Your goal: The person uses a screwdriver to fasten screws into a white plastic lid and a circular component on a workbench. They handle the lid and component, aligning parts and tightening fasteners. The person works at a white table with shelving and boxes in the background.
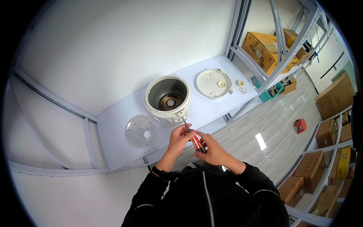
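It looks like a workshop with lots of storage.
Brown boxes (309,172) sit on metal shelves (310,218). A long white table (113,134) holds an open cooker (161,116) with loose parts (207,84) beside it, and a red-handled tool (196,141) is out.

The table (113,132) is white. Just off its front edge, the screwdriver handle (195,141) is red with white stripes. Midway along, the cooker (154,109) is cream outside, grey within, brown at the bottom. Nearest the left edge, a translucent whitish disc (137,130) seems dotted; toward the right edge, the lid (209,87) is cream.
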Action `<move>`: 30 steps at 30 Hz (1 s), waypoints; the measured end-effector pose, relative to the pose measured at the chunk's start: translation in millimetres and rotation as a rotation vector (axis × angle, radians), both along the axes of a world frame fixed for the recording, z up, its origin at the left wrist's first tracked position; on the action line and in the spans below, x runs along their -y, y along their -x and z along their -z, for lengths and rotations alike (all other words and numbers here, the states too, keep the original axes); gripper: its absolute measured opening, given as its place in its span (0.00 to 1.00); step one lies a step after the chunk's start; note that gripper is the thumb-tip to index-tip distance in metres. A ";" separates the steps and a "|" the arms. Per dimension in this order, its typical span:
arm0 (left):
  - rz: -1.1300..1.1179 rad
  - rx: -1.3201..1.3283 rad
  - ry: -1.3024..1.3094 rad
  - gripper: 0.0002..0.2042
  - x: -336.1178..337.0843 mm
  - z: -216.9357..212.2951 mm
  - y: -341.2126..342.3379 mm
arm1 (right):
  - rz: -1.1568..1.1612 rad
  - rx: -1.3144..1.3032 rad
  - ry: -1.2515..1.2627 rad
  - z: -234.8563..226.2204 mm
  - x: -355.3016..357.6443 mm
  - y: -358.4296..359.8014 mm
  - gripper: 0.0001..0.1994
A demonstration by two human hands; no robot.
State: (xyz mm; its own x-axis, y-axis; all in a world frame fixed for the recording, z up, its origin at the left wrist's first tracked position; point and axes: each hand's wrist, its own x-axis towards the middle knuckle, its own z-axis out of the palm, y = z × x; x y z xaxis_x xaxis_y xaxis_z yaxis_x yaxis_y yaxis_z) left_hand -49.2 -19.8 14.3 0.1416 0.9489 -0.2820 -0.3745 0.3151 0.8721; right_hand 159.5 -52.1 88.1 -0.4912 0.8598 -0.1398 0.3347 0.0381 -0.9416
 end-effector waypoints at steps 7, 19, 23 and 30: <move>0.161 0.195 -0.055 0.25 7.9 -15.3 3.0 | 0.016 -0.344 0.260 19.3 -0.5 -4.6 0.38; 0.014 -0.099 0.021 0.19 8.3 4.1 -10.5 | -0.009 0.012 0.027 -0.1 2.0 -5.5 0.40; 0.066 0.159 -0.028 0.20 13.1 2.6 -6.2 | 0.048 -0.290 0.323 19.9 2.2 -9.7 0.38; 0.073 0.128 -0.122 0.19 15.5 9.3 -3.0 | 0.050 -0.390 0.477 -0.2 -0.1 -9.8 0.35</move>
State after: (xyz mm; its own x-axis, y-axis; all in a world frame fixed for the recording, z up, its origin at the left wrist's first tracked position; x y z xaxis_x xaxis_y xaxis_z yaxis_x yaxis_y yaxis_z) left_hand -46.2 -35.3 5.0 0.2388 0.9608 -0.1411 -0.4646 0.2406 0.8522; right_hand 169.4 -52.0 88.3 -0.5446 0.7697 -0.3331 -0.0467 -0.4245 -0.9042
